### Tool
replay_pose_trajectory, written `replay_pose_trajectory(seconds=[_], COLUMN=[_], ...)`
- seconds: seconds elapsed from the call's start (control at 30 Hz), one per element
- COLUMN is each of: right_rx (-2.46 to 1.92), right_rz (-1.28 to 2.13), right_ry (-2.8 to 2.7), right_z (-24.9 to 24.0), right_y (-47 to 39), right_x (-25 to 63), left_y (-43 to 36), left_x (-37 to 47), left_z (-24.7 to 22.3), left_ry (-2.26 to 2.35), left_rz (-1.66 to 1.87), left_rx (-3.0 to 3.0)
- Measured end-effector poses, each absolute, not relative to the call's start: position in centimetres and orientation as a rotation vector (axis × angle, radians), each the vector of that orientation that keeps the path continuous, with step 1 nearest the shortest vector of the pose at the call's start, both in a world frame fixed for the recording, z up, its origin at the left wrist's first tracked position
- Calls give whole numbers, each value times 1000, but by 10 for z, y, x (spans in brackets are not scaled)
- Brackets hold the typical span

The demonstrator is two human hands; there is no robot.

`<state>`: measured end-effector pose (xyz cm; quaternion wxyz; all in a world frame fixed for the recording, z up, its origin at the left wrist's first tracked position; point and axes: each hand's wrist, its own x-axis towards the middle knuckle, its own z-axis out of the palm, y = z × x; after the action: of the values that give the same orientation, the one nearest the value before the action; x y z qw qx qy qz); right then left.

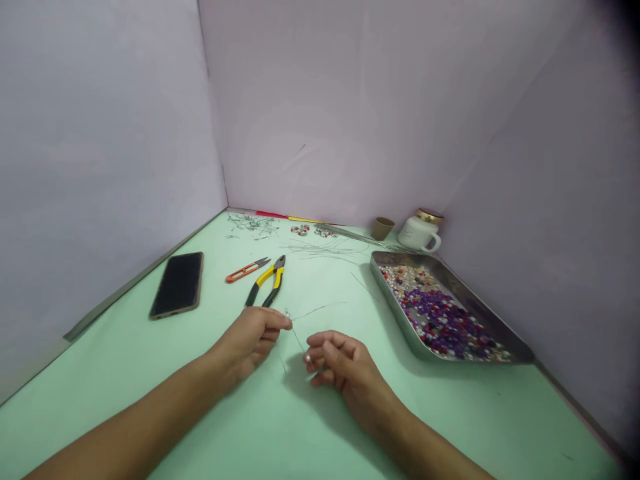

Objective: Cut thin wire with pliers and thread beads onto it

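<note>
My left hand (255,337) is closed in a pinch, thumb against forefinger, on a thin wire (320,309). A tiny clear or silvery bead cluster (287,313) shows just above those fingertips. Several wire ends spread from the pinch to the right and downward. My right hand (345,370) is to the right with curled fingers, and a small white bead (307,359) is at its fingertips. One strand runs from the left pinch down to this bead; whether it passes through the bead is too small to tell.
Pliers (270,280) and orange thread snips (247,269) lie beyond my left hand, a phone (177,285) further left. A metal tray (400,320) of beads stands right. Behind are loose wires (325,250), beaded pieces (301,230), a brown cup (383,228) and a white mug (418,233).
</note>
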<state>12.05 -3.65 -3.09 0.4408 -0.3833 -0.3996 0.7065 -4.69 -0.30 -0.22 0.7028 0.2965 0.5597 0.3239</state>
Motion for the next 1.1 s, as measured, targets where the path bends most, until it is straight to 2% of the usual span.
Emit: replay_pose_trajectory(seconds=[0.07,0.23,0.33,0.43,0.57,0.83,1.1], right_rx=[-1000,-805,-729,-797,-863,-1034,-1090], right_rz=[1540,572,289,250,373,644,577], right_ry=[-1149,-1705,-1796,-2019,-2268,-2056,-1941], right_z=[-27,-14,-7,-7,-16,-25,-26], right_y=[-40,-50,-48,-41,-37,-32,-33], right_x=[125,136,141,143,142,141,140], left_y=[0,-3,-7,-11,-17,-19,-21], left_x=[-49,-48,-44,-39,-31,-25,-28], left_z=[-6,-7,-9,-12,-11,-9,-12], left_ry=[1201,1159,1163,1158,1135,1138,1038], left_rz=[609,491,492,531,579,549,582], left_rx=[558,527,578,655,733,801,944])
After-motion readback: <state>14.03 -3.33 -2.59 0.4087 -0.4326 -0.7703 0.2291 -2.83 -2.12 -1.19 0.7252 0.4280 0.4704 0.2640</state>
